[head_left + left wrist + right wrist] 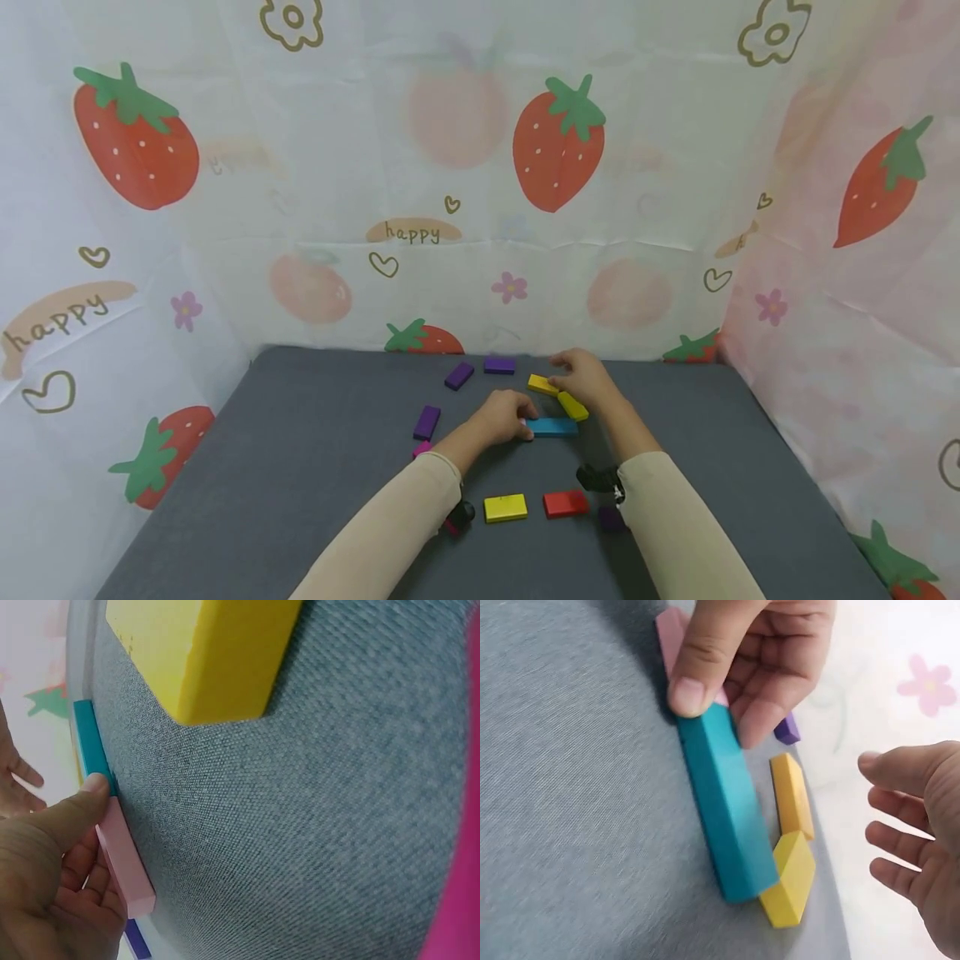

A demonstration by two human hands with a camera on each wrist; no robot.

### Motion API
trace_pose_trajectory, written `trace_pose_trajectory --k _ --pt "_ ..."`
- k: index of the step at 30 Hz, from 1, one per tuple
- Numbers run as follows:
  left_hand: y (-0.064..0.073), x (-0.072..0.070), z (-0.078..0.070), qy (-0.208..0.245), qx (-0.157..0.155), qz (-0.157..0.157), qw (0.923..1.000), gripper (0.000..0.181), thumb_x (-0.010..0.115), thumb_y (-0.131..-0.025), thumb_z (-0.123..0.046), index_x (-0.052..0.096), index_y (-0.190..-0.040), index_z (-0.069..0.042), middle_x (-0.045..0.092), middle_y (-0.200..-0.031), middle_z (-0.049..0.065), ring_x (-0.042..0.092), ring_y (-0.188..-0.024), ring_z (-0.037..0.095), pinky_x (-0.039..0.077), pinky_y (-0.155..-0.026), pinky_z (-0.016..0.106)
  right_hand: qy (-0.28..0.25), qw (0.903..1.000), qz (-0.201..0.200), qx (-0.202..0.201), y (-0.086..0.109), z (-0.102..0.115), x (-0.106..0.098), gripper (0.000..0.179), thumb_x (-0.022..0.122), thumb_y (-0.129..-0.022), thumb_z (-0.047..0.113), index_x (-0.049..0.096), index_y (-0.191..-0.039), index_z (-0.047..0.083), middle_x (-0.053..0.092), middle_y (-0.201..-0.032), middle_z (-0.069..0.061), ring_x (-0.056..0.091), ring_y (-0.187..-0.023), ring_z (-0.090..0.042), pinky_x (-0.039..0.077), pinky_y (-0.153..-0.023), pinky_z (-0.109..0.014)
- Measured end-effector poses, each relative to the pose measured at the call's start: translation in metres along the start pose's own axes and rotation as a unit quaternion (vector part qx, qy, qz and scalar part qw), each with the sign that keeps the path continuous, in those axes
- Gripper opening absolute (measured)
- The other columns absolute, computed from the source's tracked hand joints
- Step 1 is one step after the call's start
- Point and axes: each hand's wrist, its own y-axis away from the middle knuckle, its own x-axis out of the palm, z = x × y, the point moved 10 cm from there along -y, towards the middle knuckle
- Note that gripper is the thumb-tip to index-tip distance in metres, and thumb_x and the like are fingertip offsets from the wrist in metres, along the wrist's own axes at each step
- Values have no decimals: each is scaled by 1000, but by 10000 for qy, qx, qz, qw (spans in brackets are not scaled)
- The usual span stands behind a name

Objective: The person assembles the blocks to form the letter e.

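My left hand (504,417) pinches a blue block (553,428) and a pink block (129,859) where their ends meet, thumb on the near side and fingers behind. Seen from the head, the hand mostly hides the pink one. Lined up end to end, the two make one straight bar. My right hand (588,382) hovers at the back with nothing in its grasp, its fingers loosely bent and spread in the right wrist view. Beside it are an orange-yellow block (792,796) and a yellow block (789,881), their ends close together, just behind the blue block.
Purple blocks (459,376) lie at the back left of the grey table (315,467), with a magenta block (422,450) partly behind my left sleeve. Toward the front are a yellow block (506,507), a red block (566,503) and a dark purple block (611,518). Strawberry-print cloth (337,167) surrounds the table.
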Motion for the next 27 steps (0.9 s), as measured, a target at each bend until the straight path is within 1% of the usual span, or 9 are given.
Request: trace_pose_trajectory --k 5,9,14,22,27 --pt "0 1 1 -15 -74 7 10000 24 83 -88 -15 76 -110 -15 73 -109 0 64 -98 14 53 -96 37 73 9999 -90 -48 16 -7 -3 42 69 -99 18 63 -137 2 59 -140 -18 53 -132 -40 47 -105 -55" --pt "1 1 -1 -11 -79 -18 10000 24 83 -88 -15 76 -111 -15 74 -109 0 64 -98 14 53 -95 37 5 9998 -192 18 28 -16 -4 42 70 -99 19 63 -137 3 58 -142 -19 52 -133 -41 46 -105 -57" --pt "1 0 -3 -50 -44 -103 9999 24 83 -88 -15 76 -111 -15 74 -110 0 64 -100 15 53 -94 36 62 9993 -371 51 38 -26 -5 40 70 -98 21 65 -135 4 56 -142 -21 54 -129 -41 47 -102 -59" --pt "0 2 -3 -109 -41 -142 9998 25 83 -87 -15 76 -111 -15 74 -111 1 64 -101 15 53 -95 36 10 9982 -500 336 55 -37 -5 41 74 -95 21 67 -132 3 58 -138 -19 55 -127 -41 47 -101 -58" --pt "1 1 -3 -87 4 -152 9998 26 83 -88 -15 76 -112 -14 74 -112 2 65 -103 17 53 -97 37 -43 9977 -592 338 62 -42 0 39 75 -94 19 68 -129 3 59 -138 -19 57 -125 -40 48 -101 -58"
